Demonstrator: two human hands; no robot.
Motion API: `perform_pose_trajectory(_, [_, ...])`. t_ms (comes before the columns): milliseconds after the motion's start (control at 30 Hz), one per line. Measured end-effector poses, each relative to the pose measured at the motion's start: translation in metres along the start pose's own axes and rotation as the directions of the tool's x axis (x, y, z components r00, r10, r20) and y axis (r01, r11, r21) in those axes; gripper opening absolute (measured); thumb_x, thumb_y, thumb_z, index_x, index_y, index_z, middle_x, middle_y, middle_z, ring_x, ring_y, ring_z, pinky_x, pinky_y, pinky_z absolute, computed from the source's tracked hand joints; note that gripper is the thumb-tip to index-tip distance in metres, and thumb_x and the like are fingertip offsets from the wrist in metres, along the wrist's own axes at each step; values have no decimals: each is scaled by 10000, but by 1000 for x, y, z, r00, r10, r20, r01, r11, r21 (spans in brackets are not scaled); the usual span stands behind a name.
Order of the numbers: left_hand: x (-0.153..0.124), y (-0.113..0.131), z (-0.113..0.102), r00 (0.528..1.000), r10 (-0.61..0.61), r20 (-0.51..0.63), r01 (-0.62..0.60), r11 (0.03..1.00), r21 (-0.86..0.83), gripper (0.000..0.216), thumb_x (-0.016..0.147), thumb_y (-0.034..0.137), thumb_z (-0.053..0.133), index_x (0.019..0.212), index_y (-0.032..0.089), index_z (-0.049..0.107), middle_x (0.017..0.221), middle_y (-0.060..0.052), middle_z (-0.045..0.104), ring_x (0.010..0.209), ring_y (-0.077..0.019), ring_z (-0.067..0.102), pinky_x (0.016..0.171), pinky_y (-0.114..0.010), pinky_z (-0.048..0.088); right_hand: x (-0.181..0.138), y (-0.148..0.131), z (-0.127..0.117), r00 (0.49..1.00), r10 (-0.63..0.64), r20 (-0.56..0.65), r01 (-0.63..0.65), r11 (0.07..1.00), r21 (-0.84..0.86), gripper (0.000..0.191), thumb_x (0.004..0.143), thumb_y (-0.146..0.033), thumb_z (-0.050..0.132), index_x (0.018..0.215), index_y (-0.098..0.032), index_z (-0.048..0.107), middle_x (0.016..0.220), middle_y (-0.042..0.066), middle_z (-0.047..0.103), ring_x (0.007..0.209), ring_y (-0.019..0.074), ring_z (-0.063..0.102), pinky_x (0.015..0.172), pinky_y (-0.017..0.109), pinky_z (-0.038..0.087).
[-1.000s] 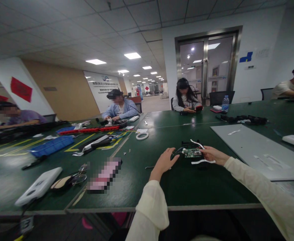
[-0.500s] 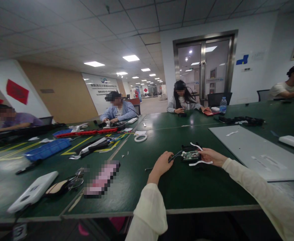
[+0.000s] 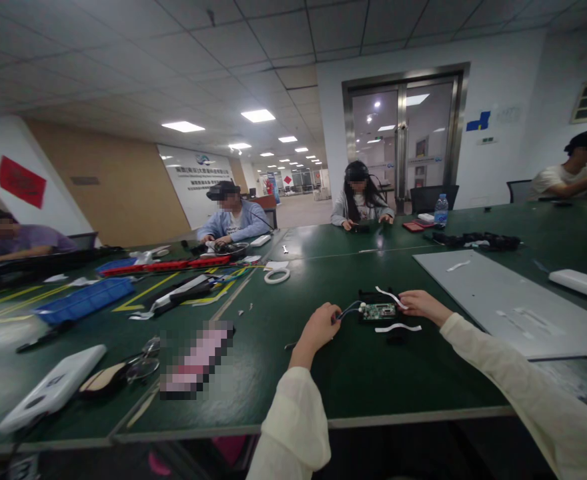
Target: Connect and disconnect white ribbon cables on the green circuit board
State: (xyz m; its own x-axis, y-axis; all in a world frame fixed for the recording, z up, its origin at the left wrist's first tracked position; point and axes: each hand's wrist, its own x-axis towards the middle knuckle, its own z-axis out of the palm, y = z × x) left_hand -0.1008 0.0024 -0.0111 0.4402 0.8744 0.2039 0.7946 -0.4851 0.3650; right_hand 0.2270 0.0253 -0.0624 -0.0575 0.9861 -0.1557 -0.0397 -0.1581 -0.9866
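A green circuit board point(image 3: 379, 311) sits in a black frame on the table ahead of me. Dark wires point(image 3: 349, 309) run from its left end into my left hand point(image 3: 319, 328), whose fingers are closed around them. At the board's right end, my right hand point(image 3: 422, 307) pinches the end of a white strip point(image 3: 388, 296), which slants across the far right corner. A second white strip point(image 3: 398, 328) lies along the near side. What else the fingertips touch is too small to tell.
A grey panel point(image 3: 503, 300) lies to the right. Left of my hands are a pink phone point(image 3: 198, 363), glasses point(image 3: 145, 361), a white device point(image 3: 56, 387) and a blue tray point(image 3: 86, 300). A roll of white tape point(image 3: 277, 276) lies farther back. Several people sit around the table.
My right hand has drawn slightly away from the board, leaving more of its right end visible. The near white strip now lies clear of my fingers. My left hand still holds the wires.
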Motion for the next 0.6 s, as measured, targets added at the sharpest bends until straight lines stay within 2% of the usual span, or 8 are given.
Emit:
perform_pose_trajectory(100, [0,0,0,1000,-15,5,15,1000,3,224,853,245,527,1036,202,650,950,-41,605,826,-154,585,762,-276,463,2,0,-3,999,-15,-37,14,1000,-28,290,740,-207,707,1014,-126,659,911,92,724,813,162,700,706,236,565])
perform_pose_trajectory(233, [1,0,-1,999,-31,15,30,999,31,218,839,233,537,1019,197,655,921,-37,610,811,-156,585,763,-282,463,4,5,-6,993,-104,-61,92,980,-177,360,778,-200,644,1132,-136,637,963,97,725,842,169,696,698,242,562])
perform_pose_trajectory(300, [0,1,-2,1000,-28,12,27,999,34,210,835,220,534,1002,194,658,927,-37,615,820,-155,589,769,-279,463,7,8,-10,983,-177,-39,159,945,-286,388,812,-219,594,1192,-142,608,996,98,720,877,179,691,726,269,563])
perform_pose_trajectory(367, [0,1,-2,1000,-27,8,27,999,27,208,829,208,532,994,195,659,954,-40,621,835,-153,594,767,-270,461,12,10,-19,959,-281,-39,239,875,-421,394,823,-245,577,1206,-156,603,1043,97,709,925,190,680,820,314,548])
perform_pose_trajectory(433, [0,0,-2,1000,-29,8,28,999,29,211,823,203,535,994,198,658,966,-39,624,834,-153,597,753,-264,460,21,7,-36,905,-416,-86,296,764,-573,400,808,-265,591,1197,-171,616,1134,104,679,1032,211,645,951,361,489])
perform_pose_trajectory(500, [0,0,-2,1000,-25,8,25,999,40,219,819,203,534,1000,203,658,951,-36,626,821,-154,595,743,-263,458,31,2,-61,826,-528,-196,266,672,-691,420,787,-274,599,1194,-172,624,1264,123,611,1190,243,556,1054,402,396])
perform_pose_trajectory(533, [1,1,-2,1000,-21,7,21,999,46,224,820,203,530,1004,203,658,943,-35,626,817,-155,594,743,-264,457,36,-1,-76,781,-557,-281,211,660,-721,429,775,-279,600,1188,-168,629,1315,135,571,1256,261,500,1077,419,362])
perform_pose_trajectory(600, [2,2,-3,1000,-21,13,20,998,54,231,822,205,525,1011,201,657,919,-33,624,806,-156,591,739,-266,455,42,-6,-106,670,-558,-490,59,699,-713,430,743,-287,607,1150,-155,646,1339,164,533,1299,295,445,1072,452,346])
